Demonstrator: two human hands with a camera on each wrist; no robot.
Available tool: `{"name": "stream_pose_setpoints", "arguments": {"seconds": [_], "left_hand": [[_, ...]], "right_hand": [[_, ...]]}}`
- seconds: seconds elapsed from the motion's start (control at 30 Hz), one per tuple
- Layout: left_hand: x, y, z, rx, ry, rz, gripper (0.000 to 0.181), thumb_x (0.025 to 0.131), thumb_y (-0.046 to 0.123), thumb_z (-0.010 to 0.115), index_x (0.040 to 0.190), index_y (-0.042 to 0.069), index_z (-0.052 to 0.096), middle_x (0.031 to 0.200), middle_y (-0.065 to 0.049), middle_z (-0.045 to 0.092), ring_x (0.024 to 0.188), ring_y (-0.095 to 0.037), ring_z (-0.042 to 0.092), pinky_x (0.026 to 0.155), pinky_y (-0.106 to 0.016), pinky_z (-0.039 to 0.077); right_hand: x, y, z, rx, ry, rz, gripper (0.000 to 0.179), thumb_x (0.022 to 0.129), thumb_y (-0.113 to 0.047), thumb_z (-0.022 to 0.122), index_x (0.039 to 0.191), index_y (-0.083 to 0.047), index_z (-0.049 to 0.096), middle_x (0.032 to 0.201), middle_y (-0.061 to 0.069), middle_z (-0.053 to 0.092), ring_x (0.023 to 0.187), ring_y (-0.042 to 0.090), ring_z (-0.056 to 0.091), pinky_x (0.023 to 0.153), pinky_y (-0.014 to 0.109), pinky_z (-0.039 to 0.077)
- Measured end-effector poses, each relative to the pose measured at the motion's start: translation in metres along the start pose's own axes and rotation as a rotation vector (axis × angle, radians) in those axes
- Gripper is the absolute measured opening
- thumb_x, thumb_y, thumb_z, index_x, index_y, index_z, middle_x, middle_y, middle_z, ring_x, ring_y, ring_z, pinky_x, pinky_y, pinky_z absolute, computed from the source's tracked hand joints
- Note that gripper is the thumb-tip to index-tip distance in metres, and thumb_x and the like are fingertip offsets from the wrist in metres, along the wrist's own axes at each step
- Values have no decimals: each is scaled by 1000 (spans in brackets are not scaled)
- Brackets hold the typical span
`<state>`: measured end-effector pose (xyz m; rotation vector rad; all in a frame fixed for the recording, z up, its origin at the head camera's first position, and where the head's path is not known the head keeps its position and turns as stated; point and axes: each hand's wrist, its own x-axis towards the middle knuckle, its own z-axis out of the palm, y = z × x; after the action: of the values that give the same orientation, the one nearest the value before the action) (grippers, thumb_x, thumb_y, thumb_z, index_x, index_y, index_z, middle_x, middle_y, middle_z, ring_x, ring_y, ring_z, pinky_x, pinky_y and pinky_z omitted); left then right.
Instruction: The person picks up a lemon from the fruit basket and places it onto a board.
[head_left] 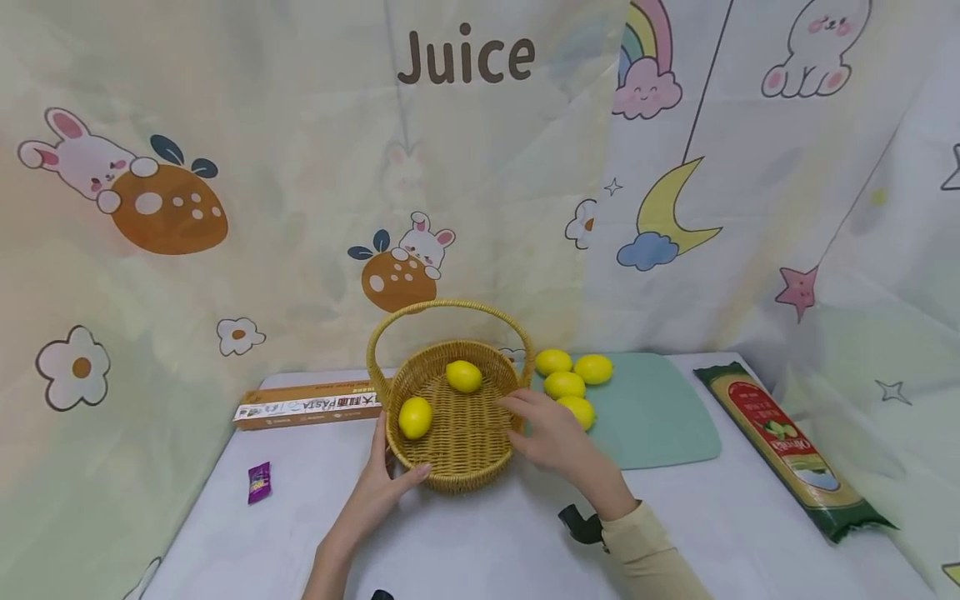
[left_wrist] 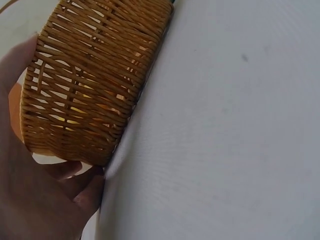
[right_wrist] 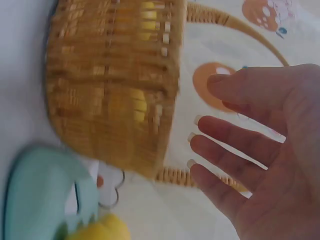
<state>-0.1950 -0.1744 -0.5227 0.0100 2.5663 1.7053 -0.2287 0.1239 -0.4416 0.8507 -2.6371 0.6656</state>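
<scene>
A round wicker basket (head_left: 459, 442) with a tall arched handle stands on the table in the head view. Inside it lie two lemons, one lemon (head_left: 416, 417) at the left and another lemon (head_left: 464, 377) at the back. My left hand (head_left: 375, 492) grips the basket's front left side, thumb at the rim and fingers round the outer wall. In the left wrist view those fingers reach low against the wicker. Over the basket's right rim is my right hand (head_left: 553, 437), fingers spread and holding nothing. The right wrist view shows that hand (right_wrist: 260, 135) with thumb and fingers apart.
Several lemons (head_left: 565, 385) sit at the left of a pale green cutting board (head_left: 660, 417). A pasta box (head_left: 311, 404) lies behind the basket's left side, with a small purple packet (head_left: 259, 483) nearer. A long green and red package (head_left: 787, 446) lies at the right edge.
</scene>
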Motion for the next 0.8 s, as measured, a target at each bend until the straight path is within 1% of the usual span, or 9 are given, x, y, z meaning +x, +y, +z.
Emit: {"name": "stream_pose_setpoints", "arguments": {"seconds": [0.1, 0.23, 0.33, 0.4, 0.5, 0.6, 0.67, 0.8], "left_hand": [[-1, -2, 0, -9, 6, 8, 112, 86, 43, 75, 157, 39, -12, 169, -9, -3, 154, -41, 12, 119, -67, 12], [-1, -3, 1, -24, 8, 16, 113, 86, 42, 75, 158, 38, -12, 169, -8, -3, 154, -40, 10, 119, -68, 10], [0, -2, 2, -31, 8, 18, 112, 86, 42, 75, 157, 39, -12, 169, -8, -4, 155, -39, 8, 119, -67, 9], [-1, -1, 3, -33, 6, 17, 112, 86, 42, 75, 156, 41, -12, 169, -7, -5, 155, -39, 6, 119, -67, 10], [-1, -1, 5, -45, 0, 17, 112, 85, 43, 76, 156, 42, -12, 169, -5, -5, 155, -37, 5, 120, -66, 9], [-1, -1, 5, -46, -1, 14, 114, 84, 46, 76, 157, 41, -12, 169, -3, -5, 156, -36, 5, 121, -65, 10], [-1, -1, 4, -50, 3, 17, 114, 84, 46, 76, 157, 40, -11, 169, -3, -5, 156, -36, 5, 121, -65, 10], [-1, 0, 2, -39, 12, 18, 114, 83, 47, 76, 157, 41, -10, 169, -3, -4, 156, -36, 5, 120, -67, 10]], "right_hand": [[6, -8, 9, 30, -29, 0, 44, 85, -17, 77, 127, -17, 66, 126, 1, 67, 115, 21, 64, 93, 39, 57], [14, -18, 16, 65, -57, -12, 46, 85, -18, 77, 129, -19, 65, 129, 1, 65, 115, 22, 64, 91, 41, 57], [19, -25, 20, 90, -106, -6, 48, 87, -20, 75, 133, -20, 62, 134, 1, 62, 119, 21, 62, 94, 40, 57], [22, -30, 23, 100, -154, 4, 50, 89, -22, 73, 136, -21, 60, 138, 0, 59, 124, 20, 60, 99, 40, 55], [29, -39, 28, 82, -233, 7, 52, 89, -22, 72, 139, -21, 57, 143, 1, 56, 127, 21, 58, 100, 42, 54], [38, -48, 32, 68, -295, -6, 54, 89, -21, 72, 141, -23, 56, 145, 1, 55, 128, 22, 57, 101, 43, 53], [44, -54, 35, 58, -317, -25, 54, 88, -21, 72, 140, -24, 57, 146, 0, 54, 129, 21, 57, 100, 43, 54], [57, -62, 44, 52, -344, -48, 55, 88, -22, 72, 141, -26, 56, 148, 0, 52, 132, 21, 55, 104, 43, 51]]}}
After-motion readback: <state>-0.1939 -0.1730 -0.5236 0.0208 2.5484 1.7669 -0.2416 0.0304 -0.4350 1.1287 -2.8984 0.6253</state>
